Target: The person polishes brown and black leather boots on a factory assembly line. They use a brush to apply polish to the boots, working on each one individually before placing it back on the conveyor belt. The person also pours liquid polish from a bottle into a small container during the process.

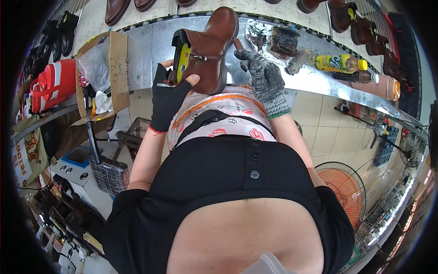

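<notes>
A brown leather ankle boot (211, 44) lies on its side, toe pointing away, sole to the right. Its side zipper and yellow lining show at the shaft opening on the left. My left hand (169, 98), in a black fingerless glove, grips the boot near the heel, thumb on the leather. My right hand (264, 75), in a grey knit glove with dark-stained fingertips, is beside the sole with its fingers curled. A short brown stick-like piece (238, 44) shows at its fingertips; its kind is unclear. Beyond that hand, a dark stained block (284, 42) rests on a smeared white sheet (256, 28).
A metal bench (141, 57) runs across, with a conveyor (264, 10) of brown boots behind it. Right of my hand stand a yellow-capped drink bottle (340, 64) and other bottles. An open cardboard box (119, 73) and red bag (54, 84) are left; an orange fan (342, 187) is lower right.
</notes>
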The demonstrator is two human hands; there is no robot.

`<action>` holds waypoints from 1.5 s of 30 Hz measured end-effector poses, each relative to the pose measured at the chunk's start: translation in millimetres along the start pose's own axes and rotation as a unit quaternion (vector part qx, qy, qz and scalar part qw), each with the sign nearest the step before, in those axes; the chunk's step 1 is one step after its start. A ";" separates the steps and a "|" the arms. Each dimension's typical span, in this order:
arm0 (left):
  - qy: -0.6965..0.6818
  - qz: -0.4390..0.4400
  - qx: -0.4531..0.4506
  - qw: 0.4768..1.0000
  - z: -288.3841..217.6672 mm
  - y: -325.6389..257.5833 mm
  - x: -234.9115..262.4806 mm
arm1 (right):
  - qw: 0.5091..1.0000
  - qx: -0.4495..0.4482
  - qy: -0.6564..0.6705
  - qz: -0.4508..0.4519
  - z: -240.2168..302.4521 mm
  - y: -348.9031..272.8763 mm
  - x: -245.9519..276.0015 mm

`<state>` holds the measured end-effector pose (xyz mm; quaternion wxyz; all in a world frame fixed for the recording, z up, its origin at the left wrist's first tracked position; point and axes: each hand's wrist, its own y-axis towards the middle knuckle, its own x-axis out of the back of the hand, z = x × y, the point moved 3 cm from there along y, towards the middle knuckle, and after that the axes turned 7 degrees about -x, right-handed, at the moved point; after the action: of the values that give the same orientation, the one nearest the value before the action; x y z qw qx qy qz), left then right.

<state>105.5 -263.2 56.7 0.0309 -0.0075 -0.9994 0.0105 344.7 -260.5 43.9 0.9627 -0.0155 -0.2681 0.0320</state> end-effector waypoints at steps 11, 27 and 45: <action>-0.147 -0.018 0.159 0.976 21.2 -24.5 10.5 | 0.998 0.050 -0.012 0.047 1.0 -11.0 -8.2; -0.159 0.018 0.208 0.965 16.5 -34.2 -9.6 | 0.985 0.002 -0.055 0.162 18.7 -24.0 31.5; -0.274 -0.004 0.183 0.944 -25.3 -11.6 -46.2 | 0.994 -0.023 -0.018 0.102 47.3 -75.8 59.7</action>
<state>153.0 -275.1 79.3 -0.2431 0.0058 -0.9503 0.1944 375.2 -331.4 118.7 0.9489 -0.0642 -0.2830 0.1239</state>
